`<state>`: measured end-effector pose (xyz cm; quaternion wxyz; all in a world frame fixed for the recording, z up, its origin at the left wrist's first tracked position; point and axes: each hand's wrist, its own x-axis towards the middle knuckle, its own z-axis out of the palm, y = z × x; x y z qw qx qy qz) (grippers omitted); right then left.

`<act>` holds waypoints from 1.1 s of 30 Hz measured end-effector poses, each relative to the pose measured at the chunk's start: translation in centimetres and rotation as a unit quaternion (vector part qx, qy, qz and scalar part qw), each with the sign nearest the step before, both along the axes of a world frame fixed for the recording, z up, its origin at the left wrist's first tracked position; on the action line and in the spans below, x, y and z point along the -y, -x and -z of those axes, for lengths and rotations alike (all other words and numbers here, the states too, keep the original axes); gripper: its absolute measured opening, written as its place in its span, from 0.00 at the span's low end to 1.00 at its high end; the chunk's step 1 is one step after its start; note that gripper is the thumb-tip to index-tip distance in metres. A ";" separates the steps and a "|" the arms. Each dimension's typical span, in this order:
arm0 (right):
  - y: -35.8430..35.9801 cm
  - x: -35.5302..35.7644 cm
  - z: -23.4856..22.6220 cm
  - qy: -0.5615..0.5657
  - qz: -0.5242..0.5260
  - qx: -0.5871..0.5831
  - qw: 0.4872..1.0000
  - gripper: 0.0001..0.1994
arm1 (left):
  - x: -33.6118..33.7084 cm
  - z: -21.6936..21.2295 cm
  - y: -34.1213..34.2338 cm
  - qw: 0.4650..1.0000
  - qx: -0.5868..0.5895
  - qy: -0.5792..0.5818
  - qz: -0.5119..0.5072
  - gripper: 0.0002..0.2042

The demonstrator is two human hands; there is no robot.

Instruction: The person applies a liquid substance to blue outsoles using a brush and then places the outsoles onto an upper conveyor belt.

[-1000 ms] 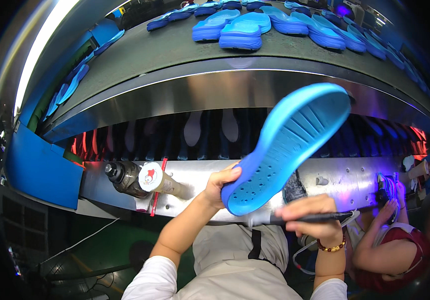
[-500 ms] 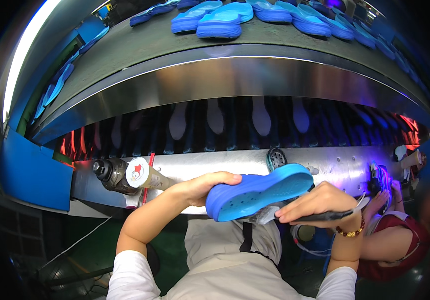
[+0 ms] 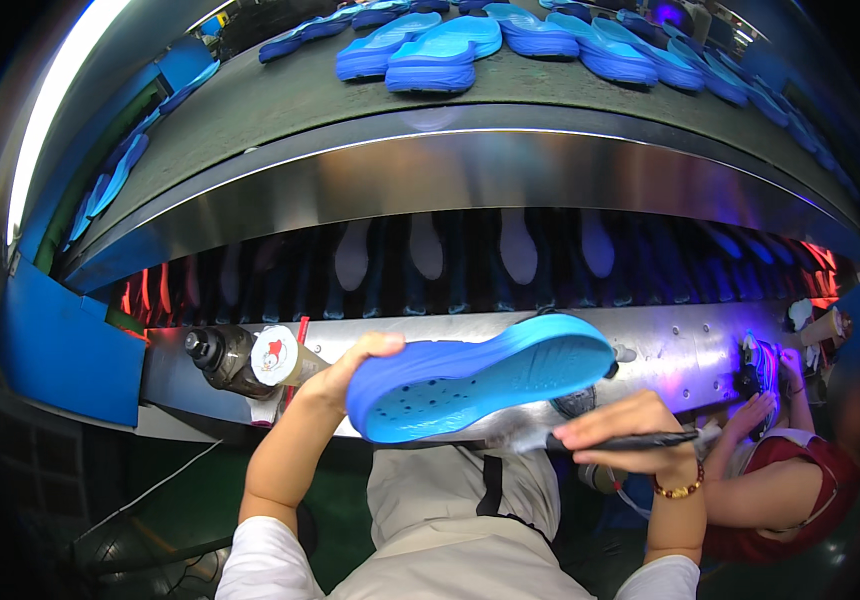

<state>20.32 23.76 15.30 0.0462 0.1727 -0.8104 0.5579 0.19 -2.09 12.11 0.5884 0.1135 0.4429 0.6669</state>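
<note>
My left hand (image 3: 342, 372) is closed round one end of a blue shoe sole (image 3: 485, 378). Its light blue, hollowed inner face is tilted toward me, with small holes at the left end and darker ridged sidewalls. My right hand (image 3: 630, 430) grips a dark-handled brush (image 3: 530, 439) with pale, blurred bristles. These lie just below the sole's lower edge; whether they touch it I cannot tell. Behind the sole's right half, a dark round container (image 3: 575, 402) is partly hidden.
A metal ledge (image 3: 675, 360) runs ahead, holding a dark bottle (image 3: 220, 358) and a white-lidded cup (image 3: 275, 355) at left. Above it, a conveyor belt (image 3: 280, 110) carries several blue soles (image 3: 435, 60). At right, a co-worker's hands (image 3: 750, 412) work on a purple-lit item (image 3: 765, 365).
The sole and my left hand have moved left. My right hand and brush have shifted slightly left, and the container behind the sole is now more covered.
</note>
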 end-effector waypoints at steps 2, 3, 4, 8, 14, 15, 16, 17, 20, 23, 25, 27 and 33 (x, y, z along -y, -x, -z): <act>0.0 0.8 -0.7 0.038 0.031 -0.038 0.998 0.11 | -0.4 1.1 -0.6 0.997 -0.049 0.005 -0.067 0.36; 0.1 1.5 -1.0 0.057 0.061 -0.059 0.995 0.11 | -1.6 3.3 -1.2 0.992 -0.049 -0.052 -0.102 0.39; 0.7 2.2 -0.6 0.054 0.101 -0.071 0.991 0.11 | -2.8 5.7 -1.7 0.984 -0.046 -0.111 -0.133 0.41; 3.5 2.8 2.9 0.095 0.234 0.012 0.967 0.09 | -7.1 7.4 -3.2 0.946 0.158 -0.271 -0.077 0.46; 2.8 6.1 3.3 -0.087 0.127 -0.149 0.977 0.07 | -6.7 7.6 -3.7 0.949 0.147 -0.209 -0.182 0.44; 1.6 6.4 3.0 -0.124 0.076 -0.140 0.979 0.07 | -6.5 7.5 -3.3 0.944 0.146 -0.237 -0.179 0.44; 0.9 6.6 1.7 -0.098 0.044 -0.113 0.988 0.08 | -6.2 7.0 -3.3 0.947 0.133 -0.226 -0.188 0.46; 1.1 5.9 1.0 -0.061 0.013 -0.097 0.993 0.09 | -6.0 6.6 -3.2 0.948 0.131 -0.221 -0.190 0.46; 2.8 4.4 0.5 -0.005 0.208 -0.061 0.976 0.10 | -6.5 4.8 -4.9 0.936 0.156 -0.263 -0.176 0.46; 3.8 6.4 0.5 0.036 0.175 -0.094 0.979 0.09 | -7.2 4.1 -5.4 0.920 0.137 -0.328 -0.167 0.46; 2.3 7.0 -0.5 0.013 0.048 -0.084 0.995 0.10 | -6.5 3.5 -5.0 0.934 0.085 -0.296 -0.181 0.46; 2.1 5.9 -0.3 0.053 0.053 -0.085 0.994 0.11 | -6.2 2.8 -4.5 0.925 0.114 -0.250 -0.261 0.46; 1.5 4.7 -0.4 -0.071 -0.022 -0.092 0.993 0.14 | -5.7 1.8 -2.8 0.910 0.086 -0.281 -0.294 0.47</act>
